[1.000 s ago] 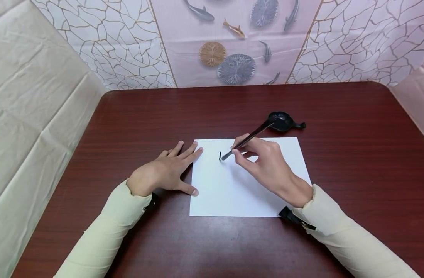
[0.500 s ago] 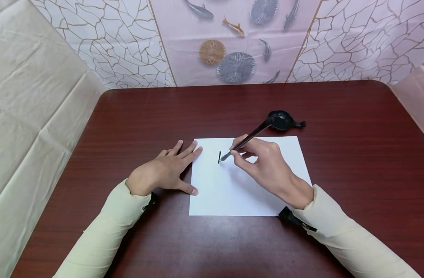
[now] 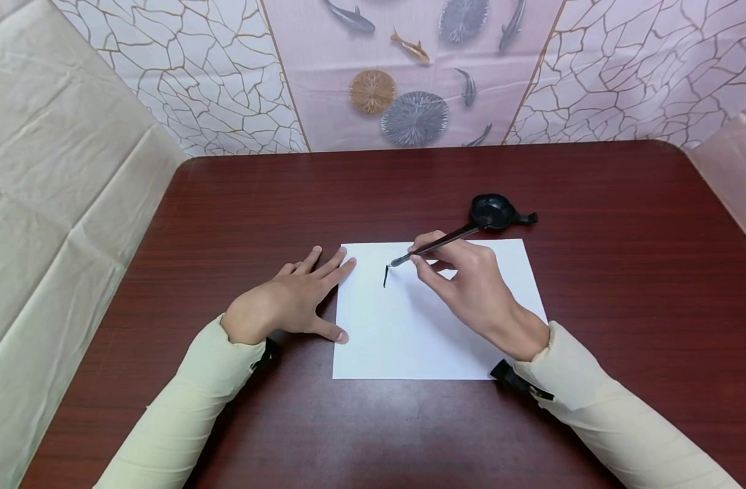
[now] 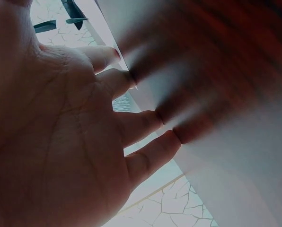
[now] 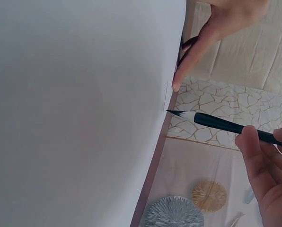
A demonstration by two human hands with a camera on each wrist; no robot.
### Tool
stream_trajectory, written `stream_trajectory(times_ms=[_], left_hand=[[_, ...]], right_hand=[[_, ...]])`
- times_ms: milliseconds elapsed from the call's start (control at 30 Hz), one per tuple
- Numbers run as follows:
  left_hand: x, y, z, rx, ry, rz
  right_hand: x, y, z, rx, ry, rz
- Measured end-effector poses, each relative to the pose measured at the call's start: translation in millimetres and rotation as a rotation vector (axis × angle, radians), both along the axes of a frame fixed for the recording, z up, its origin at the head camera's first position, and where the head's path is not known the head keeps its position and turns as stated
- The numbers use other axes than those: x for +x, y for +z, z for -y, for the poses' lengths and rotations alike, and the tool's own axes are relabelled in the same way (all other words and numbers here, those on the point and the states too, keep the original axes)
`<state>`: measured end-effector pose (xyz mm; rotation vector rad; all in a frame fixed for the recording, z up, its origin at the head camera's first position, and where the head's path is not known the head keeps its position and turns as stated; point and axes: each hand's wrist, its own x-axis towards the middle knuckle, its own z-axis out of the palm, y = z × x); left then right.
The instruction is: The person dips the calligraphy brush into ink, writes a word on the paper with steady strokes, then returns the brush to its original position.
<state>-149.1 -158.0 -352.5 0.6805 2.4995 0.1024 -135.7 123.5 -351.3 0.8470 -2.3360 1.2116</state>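
My right hand (image 3: pixel 470 285) pinches a dark-handled writing brush (image 3: pixel 440 243) between thumb and fingers over a white sheet of paper (image 3: pixel 397 339). In the right wrist view the brush (image 5: pixel 221 124) shows white bristles with a black tip, right at the paper's surface. A short black ink stroke (image 3: pixel 385 277) runs down the sheet's upper left, its top end beside the brush tip. My left hand (image 3: pixel 287 305) lies spread on the table, fingertips and thumb at the paper's left edge. The left wrist view shows the palm and straight fingers (image 4: pixel 150 156).
Behind the paper's upper right stands a small black dish (image 3: pixel 493 212) with a short handle; the brush's far end overlaps it in the head view. The dark red wooden table (image 3: pixel 275 204) ends at a patterned cloth (image 3: pixel 226 75) behind. Pale cloth (image 3: pixel 55 176) hangs at the left.
The ink stroke has grown longer downward. My right hand then brought the brush tip back up to the top of the stroke, the handle leaning lower. The left hand stayed put.
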Motion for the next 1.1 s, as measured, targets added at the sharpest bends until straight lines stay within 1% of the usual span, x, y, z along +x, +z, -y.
stream_trajectory(times_ms=[267,667,1100], left_hand=[[-0.3,0.2,0.8,0.001,0.001,0.002],[-0.1,-0.6,0.8,-0.006,0.003,0.004],[-0.3,-0.7,0.6,-0.014,0.004,-0.001]], right_hand=[[-1.7,-1.7,-0.6,0.004,0.001,-0.008],[-1.8,-3.2,-0.2,-0.003,0.005,0.009],[1.8,0.4,-0.4,0.008,0.024,0.01]])
